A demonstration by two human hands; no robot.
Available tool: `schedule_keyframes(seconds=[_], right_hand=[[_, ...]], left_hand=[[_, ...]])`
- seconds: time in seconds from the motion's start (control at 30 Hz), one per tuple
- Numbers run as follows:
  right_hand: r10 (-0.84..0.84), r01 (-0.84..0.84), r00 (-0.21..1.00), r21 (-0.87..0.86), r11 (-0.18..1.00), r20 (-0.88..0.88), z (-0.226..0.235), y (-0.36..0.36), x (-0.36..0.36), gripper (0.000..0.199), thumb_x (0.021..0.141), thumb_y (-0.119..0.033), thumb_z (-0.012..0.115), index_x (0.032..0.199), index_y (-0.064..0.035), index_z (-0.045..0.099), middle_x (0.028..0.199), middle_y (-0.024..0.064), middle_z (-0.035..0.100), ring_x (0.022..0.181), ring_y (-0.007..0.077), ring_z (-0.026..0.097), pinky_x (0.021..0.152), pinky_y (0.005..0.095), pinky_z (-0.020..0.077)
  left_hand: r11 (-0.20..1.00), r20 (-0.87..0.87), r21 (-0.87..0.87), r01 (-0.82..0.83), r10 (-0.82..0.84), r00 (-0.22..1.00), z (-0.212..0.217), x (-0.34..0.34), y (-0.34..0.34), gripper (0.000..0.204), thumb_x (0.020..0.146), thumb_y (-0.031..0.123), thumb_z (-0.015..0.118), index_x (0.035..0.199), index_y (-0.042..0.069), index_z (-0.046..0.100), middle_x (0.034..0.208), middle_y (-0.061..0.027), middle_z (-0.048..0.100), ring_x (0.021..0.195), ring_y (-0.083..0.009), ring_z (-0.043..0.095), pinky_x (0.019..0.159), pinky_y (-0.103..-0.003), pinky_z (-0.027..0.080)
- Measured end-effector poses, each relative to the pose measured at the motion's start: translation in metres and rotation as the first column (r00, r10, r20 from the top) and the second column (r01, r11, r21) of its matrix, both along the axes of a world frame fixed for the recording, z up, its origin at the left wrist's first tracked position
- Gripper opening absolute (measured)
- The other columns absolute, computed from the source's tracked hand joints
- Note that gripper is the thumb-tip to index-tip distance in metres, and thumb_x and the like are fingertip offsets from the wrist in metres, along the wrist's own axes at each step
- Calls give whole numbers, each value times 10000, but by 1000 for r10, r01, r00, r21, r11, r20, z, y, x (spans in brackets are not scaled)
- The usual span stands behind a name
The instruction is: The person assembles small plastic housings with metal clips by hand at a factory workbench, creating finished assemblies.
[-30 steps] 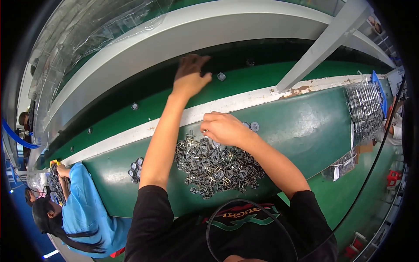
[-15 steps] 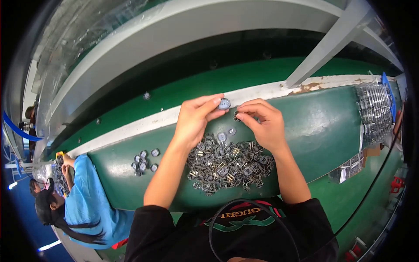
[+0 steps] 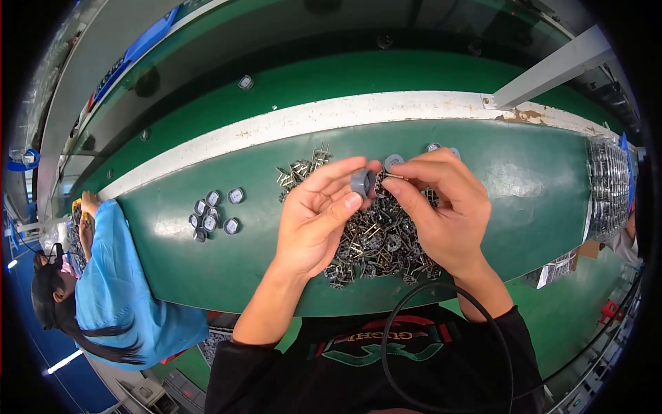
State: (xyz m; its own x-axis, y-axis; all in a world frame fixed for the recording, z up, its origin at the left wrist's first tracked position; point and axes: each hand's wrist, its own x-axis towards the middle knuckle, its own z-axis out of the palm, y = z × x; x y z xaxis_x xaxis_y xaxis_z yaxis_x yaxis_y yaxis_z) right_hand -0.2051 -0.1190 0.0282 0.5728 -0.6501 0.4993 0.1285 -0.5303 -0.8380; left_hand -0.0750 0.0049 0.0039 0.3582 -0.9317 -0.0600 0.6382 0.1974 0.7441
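My left hand (image 3: pixel 308 224) is closed on a small grey plastic housing (image 3: pixel 359 183), a short cup with its hollow side turned toward my right hand. Between thumb and fingertips, my right hand (image 3: pixel 452 210) pinches a small black part with metal pins (image 3: pixel 383 179), right beside the housing; whether the two touch I cannot tell. Under both hands spreads a heap of similar dark pinned parts (image 3: pixel 372 245), partly hidden by them. More pinned parts (image 3: pixel 301 172) lie beyond my left hand. Loose grey housings (image 3: pixel 394 161) lie just past my right fingertips.
Several grey housings (image 3: pixel 209 215) sit on the green table (image 3: pixel 269 276) to the left. A white ledge (image 3: pixel 310 107) runs behind, with a green belt (image 3: pixel 331 72) beyond. Stacked clear trays (image 3: pixel 608 181) stand far right. A person in blue (image 3: pixel 124 269) works at the left.
Both hands have come nearer, from by the ledge to above the heap. The housing has turned from its face to its hollow side, and the pinned part is now close to it. The view has shifted.
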Motion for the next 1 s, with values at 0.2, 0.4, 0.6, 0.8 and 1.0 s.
schedule_keyframes(seconds=[0.2, 0.4, 0.6, 0.8, 1.0], right_hand=[[-65, 59, 996, -113, 992, -53, 6, 8, 1, 180, 760, 74, 766, 905, -2, 691, 811, 82, 643, 643, 164, 630, 512, 275, 497], [-64, 33, 992, -265, 964, -111, 0, 7, 2, 193, 732, 76, 747, 894, 0, 674, 797, 90, 623, 644, 228, 631, 524, 317, 499], [-76, 70, 997, -396, 915, 0, -18, 16, 5, 293, 714, 72, 716, 1001, 20, 693, 866, 99, 647, 701, 227, 646, 569, 318, 526], [148, -193, 977, -347, 918, -151, -19, 6, 0, 446, 753, 86, 623, 1196, 36, 637, 990, 138, 640, 782, 272, 653, 649, 350, 547], [76, -181, 900, -208, 961, -430, -8, -57, -5, 244, 825, 29, 613, 1052, -24, 685, 887, 138, 632, 821, 324, 641, 715, 404, 525]], left_hand=[[996, 65, -85, -24, 30, 997, -8, -5, 1, 360, 917, -108, 595, 1261, -37, 513, 1344, -261, 567, 1198, -237, 608, 1021, -346, 516], [995, 204, -70, -68, 81, 976, -11, -8, 2, 369, 896, -175, 569, 1242, -57, 521, 1373, -280, 539, 1245, -259, 581, 1029, -346, 512], [994, 145, -38, -105, 109, 983, -8, -8, 5, 333, 881, -169, 600, 1194, -63, 565, 1309, -268, 594, 1173, -235, 628, 973, -323, 539], [947, 435, 164, -277, 182, 882, 15, 20, 3, 262, 846, -149, 631, 1091, -59, 643, 1136, -208, 692, 961, -183, 687, 894, -302, 554], [783, 883, 205, -587, 111, 455, 20, 171, -56, 267, 852, 38, 698, 1105, -47, 707, 927, -113, 733, 857, -146, 678, 790, -263, 530]])
